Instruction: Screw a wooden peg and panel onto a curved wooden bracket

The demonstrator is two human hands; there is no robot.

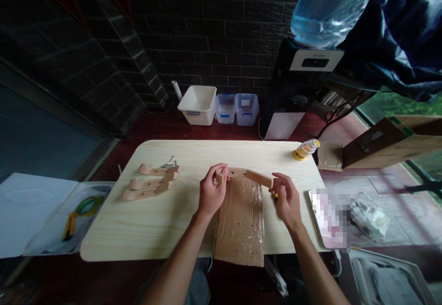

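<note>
Mid-frame, our left grip (212,191) pinches a curved wooden piece (258,179) by the cardboard (240,222); whether our right grip (287,201) pinches its right end, we cannot tell.

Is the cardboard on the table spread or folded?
Spread: the cardboard lies flat, no flap turned up, its near end overhanging the table.

I count two bare hands (212,194) (288,201), one brown cardboard sheet with holes (238,236), one cream plastic basket (202,116) and two see-through boxes with blue handles (225,108) (247,106). Bent tan wood pieces (258,179) overlap; I can't count them.
</note>
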